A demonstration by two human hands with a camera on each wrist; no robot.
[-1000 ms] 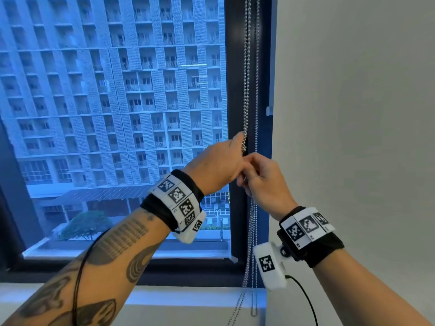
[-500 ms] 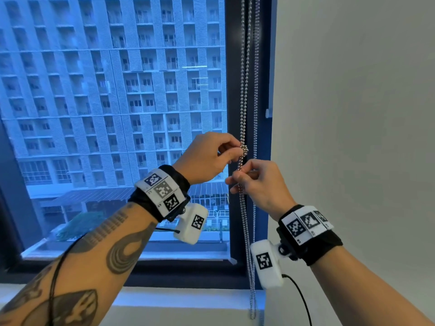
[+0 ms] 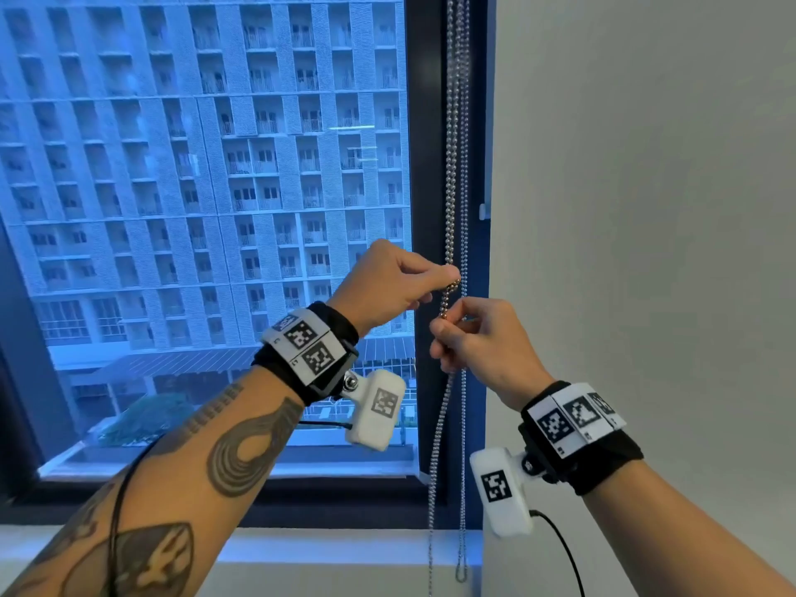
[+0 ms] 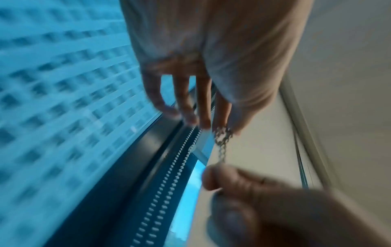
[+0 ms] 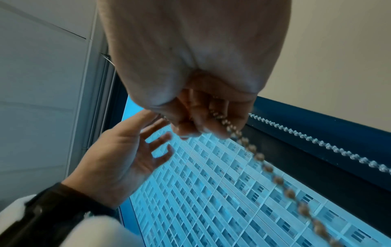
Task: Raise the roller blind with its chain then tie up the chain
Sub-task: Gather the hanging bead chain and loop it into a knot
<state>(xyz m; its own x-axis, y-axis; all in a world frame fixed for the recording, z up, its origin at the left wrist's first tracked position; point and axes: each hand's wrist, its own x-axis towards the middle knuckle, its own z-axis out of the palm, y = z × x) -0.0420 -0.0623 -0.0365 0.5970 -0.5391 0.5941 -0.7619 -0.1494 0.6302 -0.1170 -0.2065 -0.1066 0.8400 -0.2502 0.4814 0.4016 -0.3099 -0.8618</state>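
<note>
Head view: both hands pinch the bead chain (image 3: 450, 174) beside the dark window frame (image 3: 424, 165).
Left hand (image 3: 390, 288) pinches a small bunched bit of chain at its fingertips; right hand (image 3: 482, 344), just below, grips the strands, which hang on down past the sill (image 3: 301, 545) by the white wall (image 3: 646, 187).

One bead chain (image 3: 451, 174), two hands, two wrist cameras, one window (image 3: 206, 209)
</note>
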